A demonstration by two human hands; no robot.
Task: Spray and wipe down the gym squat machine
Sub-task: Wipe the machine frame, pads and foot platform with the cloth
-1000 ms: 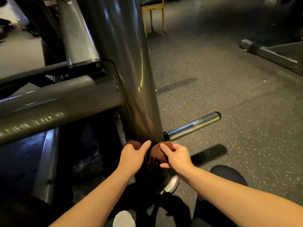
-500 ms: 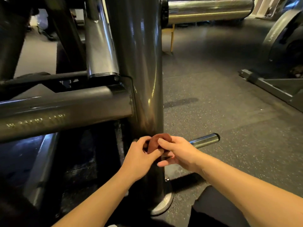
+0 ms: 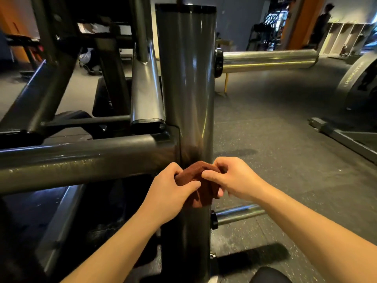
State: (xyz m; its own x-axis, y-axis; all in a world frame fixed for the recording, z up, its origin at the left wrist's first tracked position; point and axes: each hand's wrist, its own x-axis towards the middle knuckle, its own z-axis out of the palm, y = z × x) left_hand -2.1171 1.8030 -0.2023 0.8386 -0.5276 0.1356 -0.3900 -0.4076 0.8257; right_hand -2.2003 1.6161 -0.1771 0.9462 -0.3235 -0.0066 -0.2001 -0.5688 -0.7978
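A thick dark grey upright post [image 3: 186, 82] of the squat machine stands in the middle of the view, joined on its left by a horizontal tube [image 3: 81, 160]. A brown cloth [image 3: 196, 176] is pressed against the post just below that joint. My left hand [image 3: 171, 193] grips the cloth's left side with thumb over it. On the cloth's right side my right hand [image 3: 232, 178] pinches it with curled fingers. No spray bottle is in view.
A chrome weight peg [image 3: 267, 58] juts right from the post at the top, and a shorter one [image 3: 238, 214] sticks out low down. Another machine's frame [image 3: 342, 137] lies on the rubber floor at right. A person stands far back right [image 3: 322, 23].
Both hands and the cloth have slid up the post, from near its foot to just under the horizontal tube. The view has tilted up, showing the top of the post.
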